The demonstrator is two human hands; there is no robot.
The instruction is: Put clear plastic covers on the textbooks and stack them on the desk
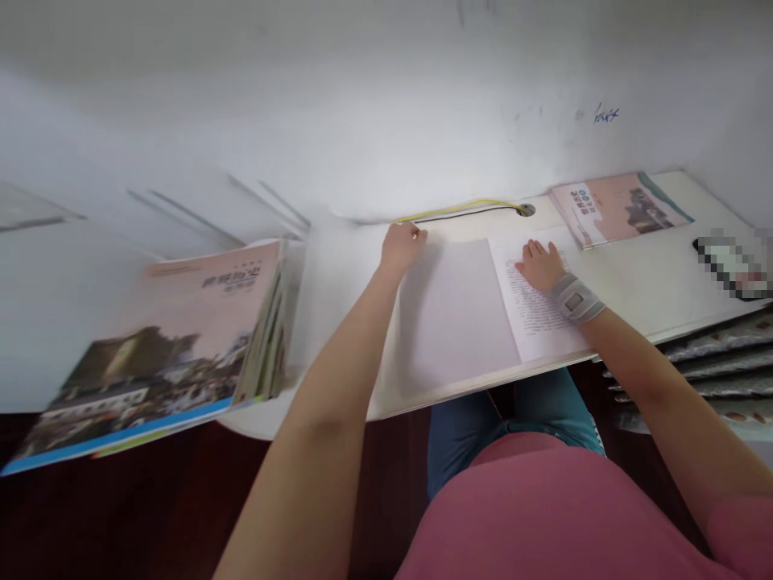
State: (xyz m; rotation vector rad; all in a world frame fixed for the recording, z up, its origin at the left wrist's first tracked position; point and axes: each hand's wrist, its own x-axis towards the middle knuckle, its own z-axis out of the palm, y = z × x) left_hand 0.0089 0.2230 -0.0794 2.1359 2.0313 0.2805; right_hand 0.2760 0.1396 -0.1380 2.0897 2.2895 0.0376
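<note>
An open book (477,314) lies on the white desk (658,274) in front of me, a blank left page and a printed right page showing. My left hand (402,246) is curled at the top left corner of the left page, fingers bent over its edge. My right hand (543,264) rests flat on the printed page with its fingers stretched out. A grey band (576,298) wraps my right wrist.
A stack of pink-covered books (181,346) sits at the left on a lower surface. Another pink book (619,208) lies at the desk's far right. A yellow and black cable (459,209) runs along the wall into a desk hole. Patterned slats (713,362) stand at the right.
</note>
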